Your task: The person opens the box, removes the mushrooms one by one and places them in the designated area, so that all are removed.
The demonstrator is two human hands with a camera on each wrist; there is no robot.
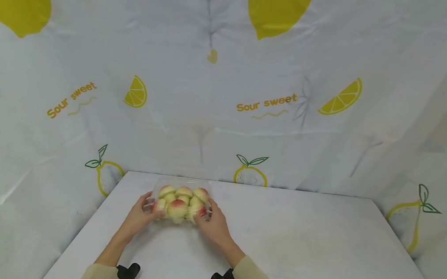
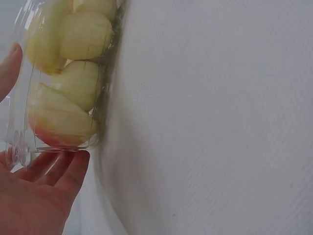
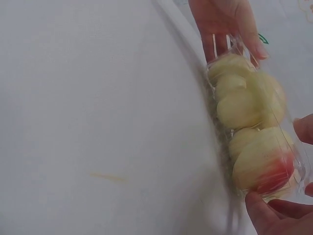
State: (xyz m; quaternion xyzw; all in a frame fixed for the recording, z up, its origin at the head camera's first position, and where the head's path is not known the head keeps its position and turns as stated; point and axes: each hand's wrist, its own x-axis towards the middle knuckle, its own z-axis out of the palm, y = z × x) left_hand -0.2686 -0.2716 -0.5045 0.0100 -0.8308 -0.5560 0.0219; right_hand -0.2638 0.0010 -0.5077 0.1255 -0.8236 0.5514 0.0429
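A clear plastic clamshell box [image 1: 192, 183] holds several pale yellow fruits with red blush [image 1: 178, 208], which look like peaches. It is near the far edge of the table, left of centre. My left hand [image 1: 139, 215] grips its left end, thumb on the near side and fingers round the end. Opposite, my right hand [image 1: 216, 227] grips the right end in the same way. The left wrist view shows the fingers [image 2: 73, 174] against the end of the box. Both hands appear in the right wrist view, one at each end. Whether the box touches the table cannot be told.
The white tabletop [image 1: 318, 245] stretches to the right of the box and towards me. A white curtain with lemon prints [image 1: 194, 110] hangs behind the table and along both sides. Small black devices [image 1: 129, 272] are worn at both wrists.
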